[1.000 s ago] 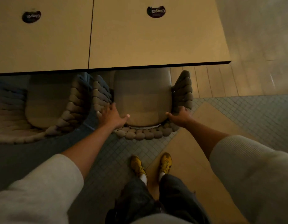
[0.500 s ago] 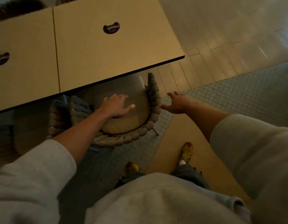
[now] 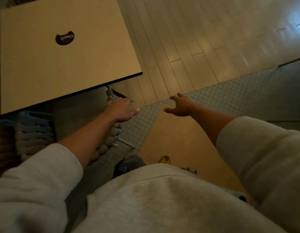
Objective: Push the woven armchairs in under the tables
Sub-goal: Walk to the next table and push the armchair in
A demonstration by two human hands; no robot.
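We see the woven armchair (image 3: 110,132) tucked under the table (image 3: 61,64) to our left, its rope arm running toward the table edge beneath the spread left hand (image 3: 120,108), while the empty, spread right hand (image 3: 181,106) hovers well apart over the floor.

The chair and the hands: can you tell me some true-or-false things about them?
1. The woven armchair sits partly under the table. True.
2. The right hand grips the armchair. False: it is open over the floor, touching nothing.
3. The left hand is over the armchair's woven arm. True.
4. A cup stands on the table. False: only a dark round sticker is there.
5. The person wears yellow shoes. True.
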